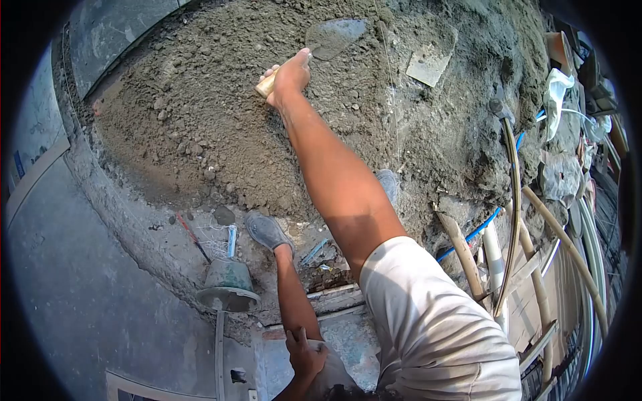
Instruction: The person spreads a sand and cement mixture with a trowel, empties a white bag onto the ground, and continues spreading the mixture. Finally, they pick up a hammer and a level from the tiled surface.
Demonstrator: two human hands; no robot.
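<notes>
My right hand [292,77] is closed around the wooden handle of a trowel [341,30], near the top middle of the head view. The metal blade lies flat against the rough grey-brown mortar [221,87], and part of it is smeared with the mix. Down at the bottom, my left hand [305,357] rests on my bent left leg near the knee, its fingers apart and holding nothing. A square tile piece [431,63] lies on the mortar to the right of the trowel. A thin string [391,87] runs down between the two.
A hammer [501,110] lies at the right, near bamboo poles [568,247], pipes and a blue tube [481,226]. An upturned bucket [229,287] sits left of my foot [264,230]. Dark slabs [110,40] edge the mortar at upper left.
</notes>
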